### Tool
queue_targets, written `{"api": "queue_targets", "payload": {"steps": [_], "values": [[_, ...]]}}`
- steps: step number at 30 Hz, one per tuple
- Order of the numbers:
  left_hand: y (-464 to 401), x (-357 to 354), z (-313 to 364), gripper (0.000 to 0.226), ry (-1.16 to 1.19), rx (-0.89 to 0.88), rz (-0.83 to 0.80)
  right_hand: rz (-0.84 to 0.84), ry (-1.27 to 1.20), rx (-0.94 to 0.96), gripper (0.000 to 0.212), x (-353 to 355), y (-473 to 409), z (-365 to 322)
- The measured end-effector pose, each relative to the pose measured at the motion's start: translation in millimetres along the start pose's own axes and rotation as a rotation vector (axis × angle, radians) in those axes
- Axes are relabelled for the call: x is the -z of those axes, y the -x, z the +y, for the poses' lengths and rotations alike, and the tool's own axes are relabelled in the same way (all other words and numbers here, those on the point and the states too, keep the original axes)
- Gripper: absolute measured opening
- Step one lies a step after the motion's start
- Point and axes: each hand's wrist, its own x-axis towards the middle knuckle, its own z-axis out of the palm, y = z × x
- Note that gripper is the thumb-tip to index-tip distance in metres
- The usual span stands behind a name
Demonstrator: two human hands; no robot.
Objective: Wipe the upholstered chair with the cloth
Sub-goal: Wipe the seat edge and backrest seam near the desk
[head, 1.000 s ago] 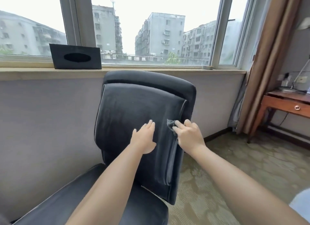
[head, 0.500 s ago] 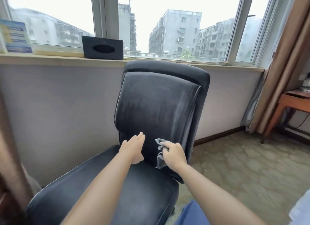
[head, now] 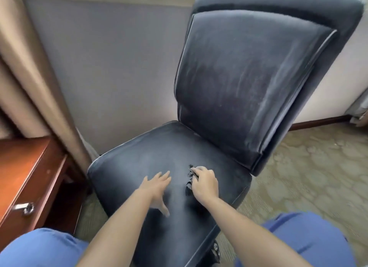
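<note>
While the right hand (head: 205,184) squeezes a small crumpled dark grey cloth (head: 190,180) down on the seat, the left hand (head: 157,187) lies flat beside it with its fingers spread out, holding nothing. Both rest on the big dark grey soft padded chair (head: 249,83). A brown wooden desk (head: 25,173) with a metal knob stands at the left, by a tan curtain (head: 29,71).

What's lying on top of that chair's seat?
On the seat: the left hand resting flat, and the right hand gripping a dark cloth. The seat beneath both is hidden.
</note>
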Motion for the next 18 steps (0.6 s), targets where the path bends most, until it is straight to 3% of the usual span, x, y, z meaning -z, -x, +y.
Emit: {"api": "queue_targets", "payload": {"steps": [3, 12, 18], "values": [[-4.2, -32.6, -8.0, 0.131, -0.042, -0.027, -0.089, 0.004, 0.034, 0.018, 0.037, -23.8, 3.6, 0.4], [-9.1, -78.7, -6.2, 0.134, -0.062, -0.026, 0.098, 0.205, 0.103, 0.066, 0.033, -63.8, 23.9, 23.5], [-10.5, -84.7, 23.8, 0.131, -0.035, 0.076, 0.128, 0.195, 0.128, 0.023, 0.032, -58.4, 16.8, 29.2]]}}
